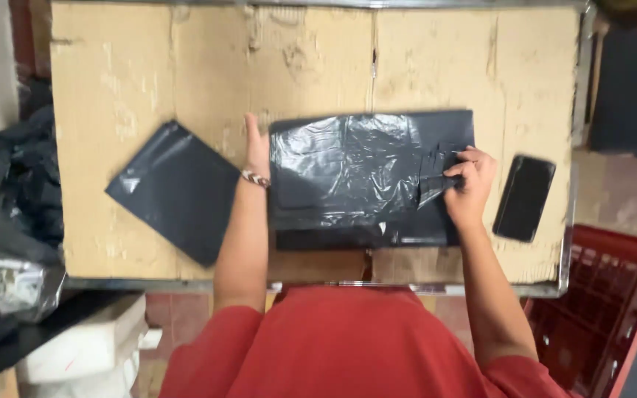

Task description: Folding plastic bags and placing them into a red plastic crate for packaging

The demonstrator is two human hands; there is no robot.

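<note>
At the centre of the frame, the right hand pinches a flap of the black plastic bag lying flat on the cardboard-covered table, while the left hand presses open-palmed on the bag's left edge. A black phone lies just right of the right hand, a second flat black bag at centre left, and a red crate at lower right.

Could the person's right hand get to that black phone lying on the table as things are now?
Probably yes. The right hand pinches a fold of the black plastic bag, and the phone lies just beside it on the cardboard-covered table, with nothing between them. The hand would have to let go of the bag first.
</note>
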